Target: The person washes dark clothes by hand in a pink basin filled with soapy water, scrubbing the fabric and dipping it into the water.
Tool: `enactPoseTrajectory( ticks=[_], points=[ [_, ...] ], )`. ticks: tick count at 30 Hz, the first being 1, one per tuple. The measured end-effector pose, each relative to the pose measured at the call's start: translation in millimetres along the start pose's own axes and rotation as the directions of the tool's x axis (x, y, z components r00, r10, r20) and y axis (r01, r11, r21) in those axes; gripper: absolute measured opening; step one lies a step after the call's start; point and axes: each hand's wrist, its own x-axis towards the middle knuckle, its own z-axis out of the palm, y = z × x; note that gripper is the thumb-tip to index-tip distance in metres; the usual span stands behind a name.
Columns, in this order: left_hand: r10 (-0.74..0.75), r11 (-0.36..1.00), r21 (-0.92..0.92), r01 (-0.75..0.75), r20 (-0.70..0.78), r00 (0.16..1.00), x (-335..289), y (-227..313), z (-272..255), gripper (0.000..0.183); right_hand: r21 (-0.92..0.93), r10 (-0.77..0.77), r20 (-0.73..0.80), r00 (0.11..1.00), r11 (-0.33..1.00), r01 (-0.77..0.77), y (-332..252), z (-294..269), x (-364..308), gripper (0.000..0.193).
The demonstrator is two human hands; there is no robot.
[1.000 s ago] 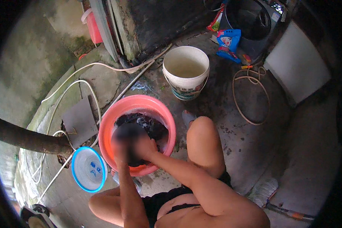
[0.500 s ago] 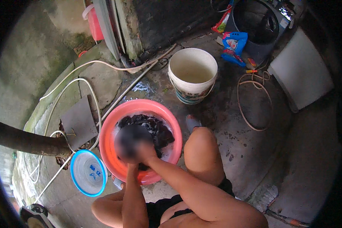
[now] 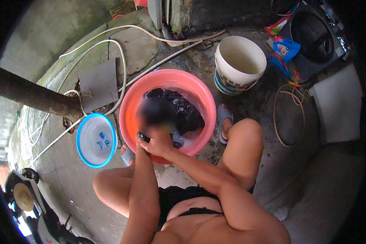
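Observation:
A large pink basin (image 3: 210, 112) stands on the ground between my legs. In it lies a wet dark cloth (image 3: 190, 116) with pale printed marks, and suds and water show around it. Close together near the basin's near left rim, my left hand (image 3: 140, 143) and my right hand (image 3: 160, 144) are closed on a bunched part of this cloth. A dark fold pokes out between them. My right forearm slants in from the lower right. A round blurred patch covers part of the cloth and some of my fingers, so their exact grip is hidden.
Left of the basin sits a blue-rimmed translucent tub (image 3: 94, 142). A white bucket (image 3: 242, 61) stands beyond it to the right, near a blue packet (image 3: 286, 49) and a black tub (image 3: 311, 38). A pale hose (image 3: 124, 77) winds past a grey board (image 3: 98, 87) and a trunk-like post (image 3: 36, 93).
The whole view has shifted, with the bucket and basin now higher and further right in it. My hands have come back toward the basin's near rim, with dark cloth showing between them.

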Motion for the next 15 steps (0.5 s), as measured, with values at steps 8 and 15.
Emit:
enactPoseTrajectory(
  ticks=[8, 15],
  points=[
    [-0.046, 0.990, -0.134, 0.052, 0.042, 0.998, -14, 2, -3, 0.053, -0.080, -0.263, -0.069, 0.962, 0.963, 0.257, -23, -20, -9, 0.038],
    [0.129, 0.990, -0.038, -0.134, -0.108, 0.986, -44, 12, 43, 0.043, -0.436, 0.178, 0.043, 0.983, 0.889, -0.142, 70, -50, 9, 0.049]
  ],
)
